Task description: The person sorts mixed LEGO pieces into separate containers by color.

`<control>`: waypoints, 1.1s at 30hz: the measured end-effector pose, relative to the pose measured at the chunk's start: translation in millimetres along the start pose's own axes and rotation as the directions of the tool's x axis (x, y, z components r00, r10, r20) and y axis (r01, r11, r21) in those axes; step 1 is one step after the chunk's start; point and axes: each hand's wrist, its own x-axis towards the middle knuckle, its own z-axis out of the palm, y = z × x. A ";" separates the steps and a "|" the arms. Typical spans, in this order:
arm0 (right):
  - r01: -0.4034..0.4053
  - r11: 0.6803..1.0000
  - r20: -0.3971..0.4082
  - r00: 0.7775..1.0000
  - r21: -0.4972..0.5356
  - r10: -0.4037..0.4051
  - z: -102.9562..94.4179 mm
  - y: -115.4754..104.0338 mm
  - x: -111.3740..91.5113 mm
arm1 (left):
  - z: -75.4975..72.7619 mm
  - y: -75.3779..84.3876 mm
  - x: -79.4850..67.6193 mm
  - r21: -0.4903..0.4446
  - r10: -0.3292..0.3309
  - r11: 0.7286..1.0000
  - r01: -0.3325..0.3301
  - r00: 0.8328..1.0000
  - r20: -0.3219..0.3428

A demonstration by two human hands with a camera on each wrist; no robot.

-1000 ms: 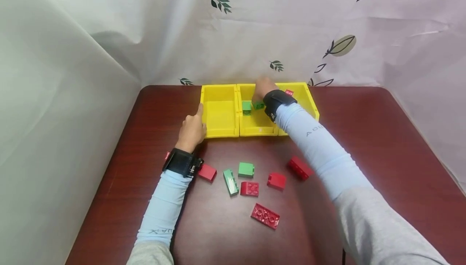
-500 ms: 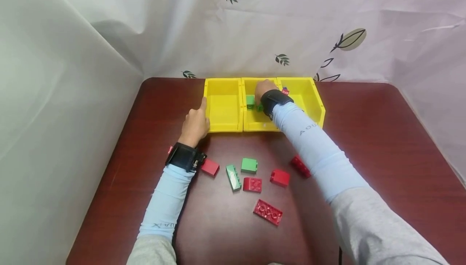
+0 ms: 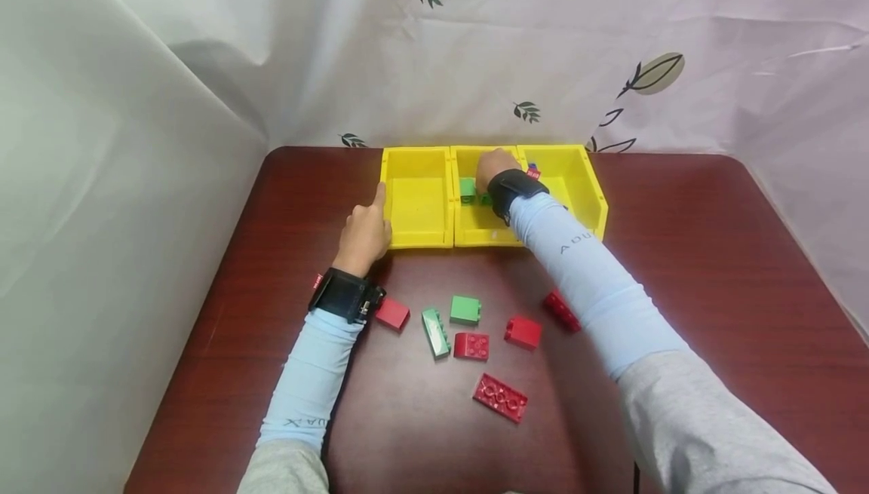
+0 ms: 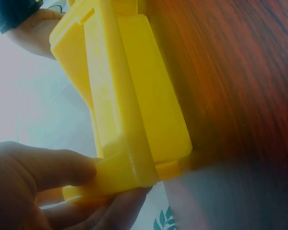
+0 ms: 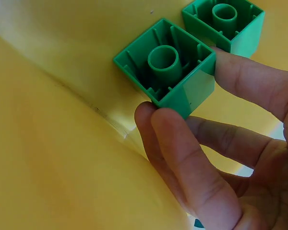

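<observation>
My left hand [image 3: 363,236] grips the left wall of the yellow bin [image 4: 129,163]. In the left wrist view its thumb lies on one side of the rim, with fingers on the other. Inside the middle yellow compartment [image 3: 485,236], my right hand [image 3: 495,166] pinches a green toy building block [image 5: 194,93] between thumb and fingers. That block's hollow underside faces the right wrist camera. Close beside it is a second green block [image 5: 249,40], also hollow side showing. From the head view, the right hand hides most of the held block.
On the dark red table [image 3: 679,268], several red blocks [image 3: 523,332] lie nearer the body, among them an overturned long one [image 3: 500,397]. Two green blocks [image 3: 465,310] lie among them. The right compartment [image 3: 573,185] holds something blue, partly behind the right wrist.
The head view has shifted slightly. My right hand has settled a little deeper into the middle compartment with the green block. The left hand keeps its grip on the bin.
</observation>
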 end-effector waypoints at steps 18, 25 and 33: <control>0.021 1.000 -0.018 1.000 -0.012 -0.021 -0.8 -0.3 -6.3 | -1.1 -0.3 0.5 0.015 0.001 1.000 -0.001 1.000 0.013; 0.022 0.999 -0.050 0.998 -0.049 -0.024 -2.2 -3.8 -19.6 | -1.5 0.4 1.3 0.033 -0.008 0.999 0.007 1.000 0.024; 0.028 0.998 -0.040 0.999 -0.054 -0.030 -8.1 -5.2 -27.1 | -2.6 0.7 1.1 0.031 -0.015 0.999 0.014 0.999 0.028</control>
